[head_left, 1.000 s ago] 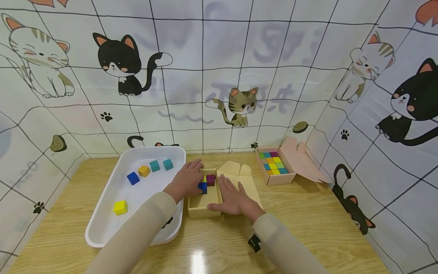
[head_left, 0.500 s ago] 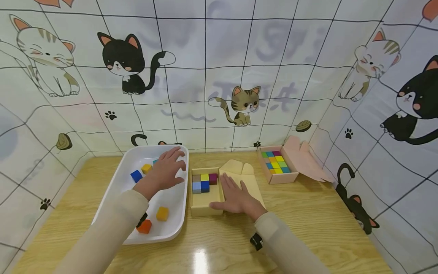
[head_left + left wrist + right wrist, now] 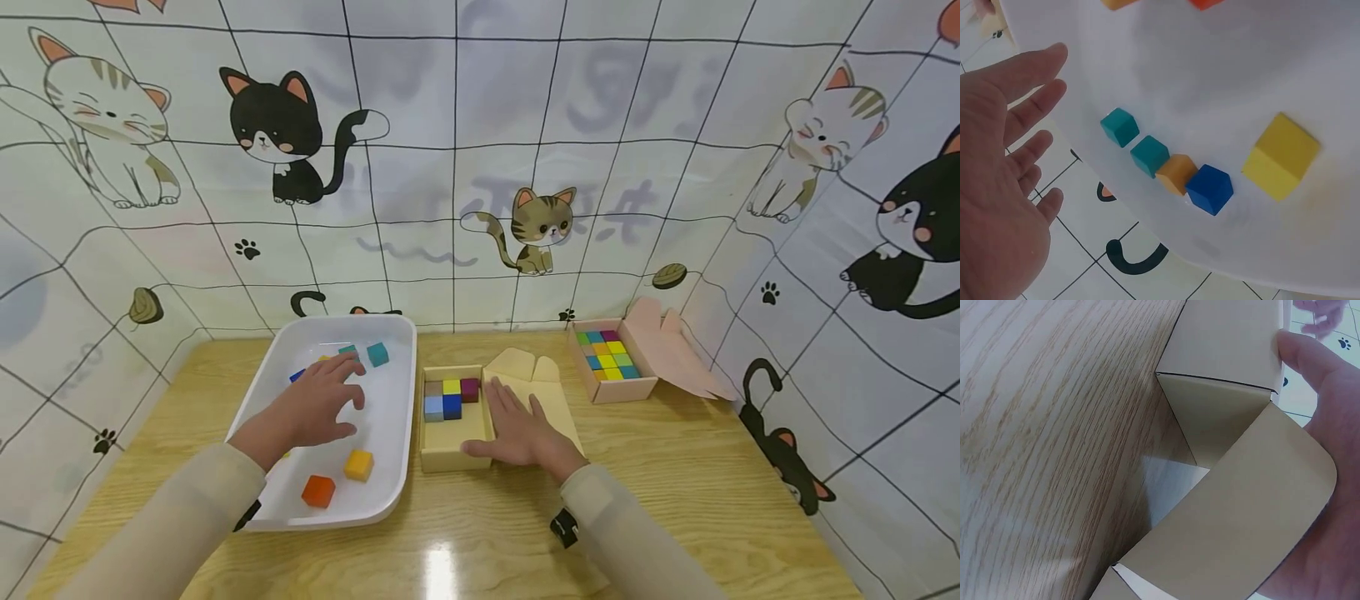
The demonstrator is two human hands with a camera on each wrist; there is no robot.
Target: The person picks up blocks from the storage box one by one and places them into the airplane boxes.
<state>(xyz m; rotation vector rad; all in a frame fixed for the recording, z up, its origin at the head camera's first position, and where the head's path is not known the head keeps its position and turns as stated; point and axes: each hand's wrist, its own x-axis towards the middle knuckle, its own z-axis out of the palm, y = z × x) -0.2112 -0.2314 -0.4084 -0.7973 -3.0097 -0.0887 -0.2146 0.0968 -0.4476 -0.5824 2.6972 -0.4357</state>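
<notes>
Left hand (image 3: 318, 408) over white plastic tray (image 3: 386, 427), fingers spread, loosely bent. In tray: two teal cubes (image 3: 1120, 127), amber cube (image 3: 1177, 174) and blue cube (image 3: 1210, 190) in row; yellow cube (image 3: 1282, 156) apart; orange-red cube (image 3: 318, 492) near second amber cube (image 3: 358, 465). Right hand (image 3: 523, 429) at open beige cardboard box (image 3: 455, 461), fingers straight, thumb outstretched, touching rim. Five cubes (image 3: 452, 407) at box's far end.

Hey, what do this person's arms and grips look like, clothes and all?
The left sleeve and right sleeve are long and plain beige. A small black object shows beside the right one, a sliver of black beside the left. The left grip and right grip are bare hands without gloves.
</notes>
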